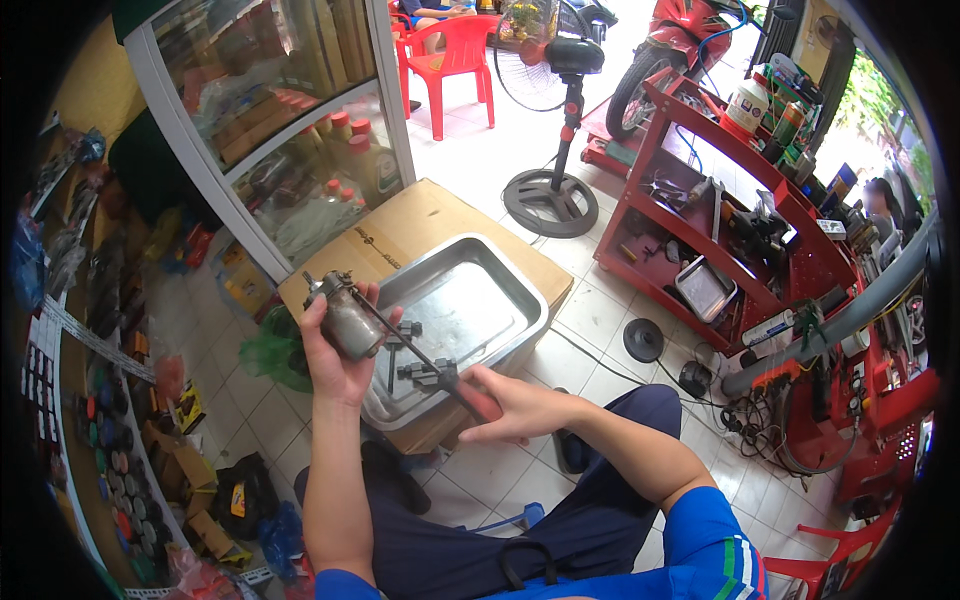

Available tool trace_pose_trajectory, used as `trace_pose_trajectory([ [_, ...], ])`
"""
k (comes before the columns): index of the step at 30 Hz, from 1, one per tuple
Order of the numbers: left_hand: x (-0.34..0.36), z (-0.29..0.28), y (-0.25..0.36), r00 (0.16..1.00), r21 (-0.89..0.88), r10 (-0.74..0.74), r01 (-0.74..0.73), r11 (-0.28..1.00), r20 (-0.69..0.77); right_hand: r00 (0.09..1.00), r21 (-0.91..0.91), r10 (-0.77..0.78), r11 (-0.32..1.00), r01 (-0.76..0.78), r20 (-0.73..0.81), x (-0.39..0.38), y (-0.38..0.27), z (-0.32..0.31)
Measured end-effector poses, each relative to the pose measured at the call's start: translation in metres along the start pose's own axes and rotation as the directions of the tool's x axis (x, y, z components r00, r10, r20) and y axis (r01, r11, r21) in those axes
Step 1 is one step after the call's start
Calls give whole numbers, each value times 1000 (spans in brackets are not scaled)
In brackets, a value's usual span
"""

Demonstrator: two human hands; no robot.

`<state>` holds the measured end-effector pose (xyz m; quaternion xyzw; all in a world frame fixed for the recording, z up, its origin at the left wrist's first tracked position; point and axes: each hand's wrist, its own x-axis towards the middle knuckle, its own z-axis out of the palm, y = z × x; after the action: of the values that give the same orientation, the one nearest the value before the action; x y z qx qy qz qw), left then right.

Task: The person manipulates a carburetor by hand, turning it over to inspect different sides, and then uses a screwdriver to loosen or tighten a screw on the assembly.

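My left hand (338, 372) is wrapped round a small cylindrical metal motor (351, 322), a starter motor by its look, lifted over the left side of a shallow metal tray (478, 290). In my right hand (525, 405) is a screwdriver (478, 398) with a red and black handle. Its long shaft slants up and left to the motor; whether the tip sits in a screw, I cannot tell. A dark metal tool with bolt-like ends (410, 374) rests in the tray beneath the shaft, partly hidden by it.
The tray stands on a cardboard box (425, 215) before my knees. Behind it are a glass cabinet (285, 130) and a standing fan (560, 200). At right stands a red tool cart (690, 220), with cables (770, 425) on the tiled floor. Shelves of small goods (115, 450) line the left.
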<state>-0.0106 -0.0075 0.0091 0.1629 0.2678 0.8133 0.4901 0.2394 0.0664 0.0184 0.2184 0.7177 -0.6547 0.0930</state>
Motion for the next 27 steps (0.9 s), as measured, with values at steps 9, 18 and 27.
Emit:
trace_pose_trajectory([
  [9,2,0,0,1000,17,14,-14,1000,15,911,-162,-412,901,402,-33,14,38,-11],
  [18,0,2,-1,998,15,42,-42,999,42,967,-294,-142,953,76,-210,12,20,3],
  [27,1,0,-2,1000,10,14,-14,1000,27,875,-275,-477,854,441,-79,10,38,-13],
])
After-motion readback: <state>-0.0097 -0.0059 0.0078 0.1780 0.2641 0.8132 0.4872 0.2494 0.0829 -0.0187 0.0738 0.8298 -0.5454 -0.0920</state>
